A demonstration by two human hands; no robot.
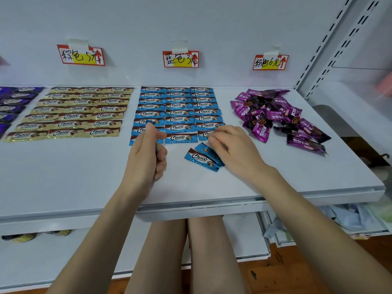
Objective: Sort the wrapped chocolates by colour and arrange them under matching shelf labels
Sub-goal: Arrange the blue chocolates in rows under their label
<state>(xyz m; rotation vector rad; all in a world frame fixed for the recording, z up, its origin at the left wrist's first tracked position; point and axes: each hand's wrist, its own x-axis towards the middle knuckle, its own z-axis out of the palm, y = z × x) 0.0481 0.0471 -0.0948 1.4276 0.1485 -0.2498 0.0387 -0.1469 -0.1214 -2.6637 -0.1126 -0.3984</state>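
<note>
Blue foil wrappers printed "Choco" fill the head view. These blue chocolates [178, 112] lie flat in three neat columns on the white shelf [63, 177], straight below the middle label [180, 59], a red-edged card with a yellow patch taped to the back wall.

Just in front of that blue block, two loose blue chocolates [201, 159] lie slanted, one overlapping the other, with crimped, saw-toothed ends.

The left hand [146, 153] stands on its edge at the block's front left corner, thumb up and fingers curled round a blue wrapper [150, 123], whose dark end pokes out above the thumb.

The right hand [231, 145] lies palm down at the block's front right corner, fingers bent. Its fingertips meet the nearest row and it covers part of the upper loose piece. I cannot tell whether it grips anything. Both forearms are bare and reach in from below.

Left of the block, gold chocolates [72, 112] form a similar glossy grid under the left label [81, 55], with dark purple ones [10, 102] farther left at the frame edge.

Right of the block, magenta "Kiss" chocolates [275, 119] sit in a loose, crinkled heap below the right label [270, 62].
</note>
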